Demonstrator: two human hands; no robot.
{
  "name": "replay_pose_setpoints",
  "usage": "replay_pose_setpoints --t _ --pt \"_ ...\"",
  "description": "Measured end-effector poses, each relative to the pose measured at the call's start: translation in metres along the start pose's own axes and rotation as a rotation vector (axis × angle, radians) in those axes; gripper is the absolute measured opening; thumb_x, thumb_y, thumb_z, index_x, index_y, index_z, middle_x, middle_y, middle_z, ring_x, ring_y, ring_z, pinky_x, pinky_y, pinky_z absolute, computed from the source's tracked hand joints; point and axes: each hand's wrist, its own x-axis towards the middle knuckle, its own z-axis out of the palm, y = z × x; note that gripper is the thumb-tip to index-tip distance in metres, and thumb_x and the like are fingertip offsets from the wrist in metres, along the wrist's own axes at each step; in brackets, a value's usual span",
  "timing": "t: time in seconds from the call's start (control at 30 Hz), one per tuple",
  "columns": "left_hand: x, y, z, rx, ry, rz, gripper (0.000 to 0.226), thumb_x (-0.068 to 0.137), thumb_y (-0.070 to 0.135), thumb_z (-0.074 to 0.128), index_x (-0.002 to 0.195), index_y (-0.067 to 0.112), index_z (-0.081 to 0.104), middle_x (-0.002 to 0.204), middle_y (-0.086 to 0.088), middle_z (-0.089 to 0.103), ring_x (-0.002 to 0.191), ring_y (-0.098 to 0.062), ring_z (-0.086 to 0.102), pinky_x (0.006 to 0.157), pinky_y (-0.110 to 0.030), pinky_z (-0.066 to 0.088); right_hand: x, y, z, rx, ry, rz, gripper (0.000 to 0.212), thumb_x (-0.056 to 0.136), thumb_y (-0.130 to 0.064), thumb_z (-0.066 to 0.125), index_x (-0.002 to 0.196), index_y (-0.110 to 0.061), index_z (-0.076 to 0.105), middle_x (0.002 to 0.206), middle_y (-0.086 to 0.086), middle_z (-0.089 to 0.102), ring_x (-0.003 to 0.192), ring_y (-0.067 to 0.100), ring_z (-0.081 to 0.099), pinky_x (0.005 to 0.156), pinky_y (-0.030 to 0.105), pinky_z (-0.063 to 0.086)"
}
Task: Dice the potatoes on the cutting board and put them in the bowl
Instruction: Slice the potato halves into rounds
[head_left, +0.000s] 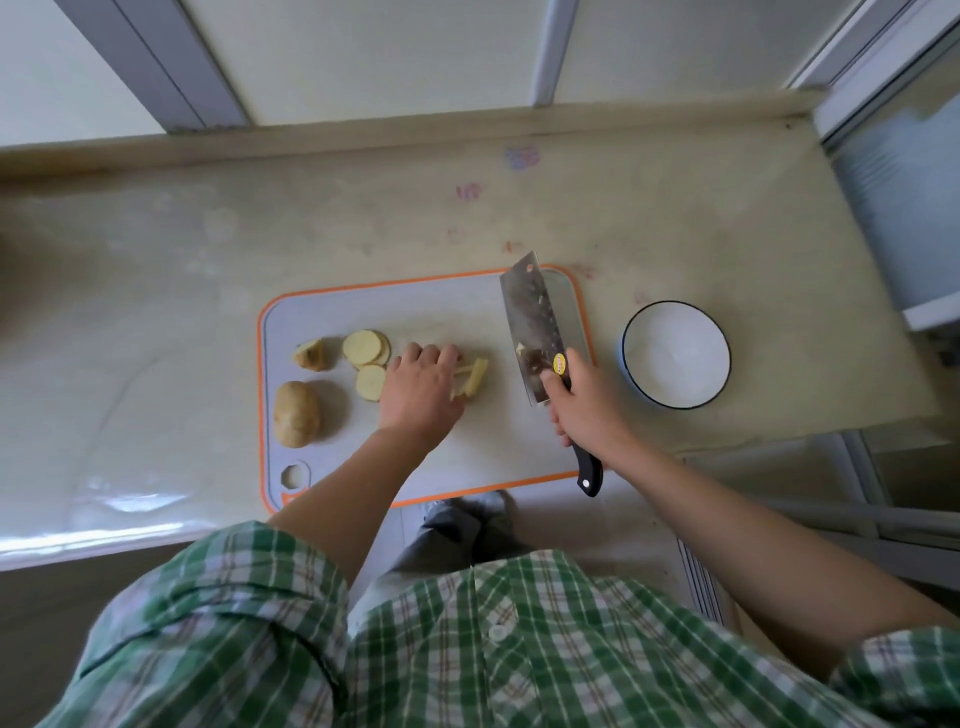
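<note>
A grey cutting board (415, 306) with an orange rim lies on the counter. On its left sit a whole potato (296, 413), a potato end piece (310, 355) and several round slices (368, 349). My left hand (420, 392) rests with curled fingers on a small stack of potato strips (474, 378) at the board's middle. My right hand (584, 402) grips the black handle of a cleaver (532, 325), whose blade is lifted to the right of the strips with bits of potato stuck to it. A white bowl (675, 354) with a dark rim stands right of the board and looks empty.
The pale counter (208, 249) stretches wide to the left and behind the board. Its right end (883, 364) stops just past the bowl, beside a window frame. The front edge runs right under the board.
</note>
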Motion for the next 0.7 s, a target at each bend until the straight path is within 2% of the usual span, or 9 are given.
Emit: replay_pose_setpoints --t 0.1,0.27,0.37,0.47,0.57,0.7 --pt "-0.001 -0.002 0.001 0.009 0.032 -0.008 0.052 0.080 0.044 0.061 0.122 0.015 0.050 0.115 -0.007 0.054 0.110 -0.029 0.044 0.090 -0.036 0.036 0.000 -0.002 -0.001 -0.007 -0.003 -0.012 0.021 0.099 -0.023 0.042 0.079 -0.021 0.038 0.064 0.010 0.054 0.044 0.020 0.049 0.043 0.034 0.048" --pt "0.002 0.008 0.003 -0.096 0.066 -0.079 0.052 0.082 0.052 0.059 0.114 0.012 0.056 0.109 -0.008 0.056 0.106 -0.029 0.047 0.086 -0.036 0.037 0.001 -0.001 0.002 0.014 -0.005 0.019 0.018 0.098 -0.023 0.043 0.083 -0.012 0.038 0.062 0.012 0.052 0.043 0.020 0.047 0.041 0.033 0.047" --pt "0.004 0.012 0.001 -0.008 0.064 -0.053 0.051 0.085 0.057 0.057 0.111 0.013 0.056 0.109 -0.006 0.057 0.106 -0.028 0.048 0.085 -0.035 0.037 0.002 -0.001 0.004 0.032 -0.020 0.032 0.019 0.098 -0.023 0.043 0.086 -0.010 0.038 0.063 0.011 0.051 0.044 0.020 0.046 0.042 0.034 0.047" --pt "0.008 0.016 -0.003 0.108 0.035 0.024 0.037 0.092 0.047 0.054 0.109 0.015 0.057 0.107 -0.004 0.061 0.106 -0.026 0.051 0.084 -0.033 0.037 0.003 -0.003 0.004 0.035 -0.023 0.028 0.019 0.098 -0.023 0.043 0.087 -0.009 0.038 0.062 0.011 0.051 0.043 0.019 0.046 0.041 0.032 0.046" --pt "0.013 0.026 -0.003 0.186 -0.015 0.034 0.020 0.097 0.024 0.045 0.107 0.011 0.057 0.107 -0.007 0.063 0.104 -0.026 0.051 0.080 -0.032 0.038 0.003 -0.004 0.003 0.028 -0.024 0.020 0.019 0.098 -0.022 0.043 0.086 -0.009 0.038 0.063 0.012 0.052 0.042 0.019 0.046 0.040 0.032 0.046" --pt "0.019 0.034 0.001 0.312 -0.089 0.046 0.024 0.096 0.014 0.036 0.110 0.008 0.055 0.107 -0.009 0.059 0.101 -0.026 0.048 0.072 -0.031 0.031 0.002 -0.005 0.000 0.031 -0.018 0.021 0.018 0.099 -0.020 0.043 0.085 -0.009 0.039 0.063 0.014 0.053 0.043 0.020 0.047 0.041 0.035 0.047"
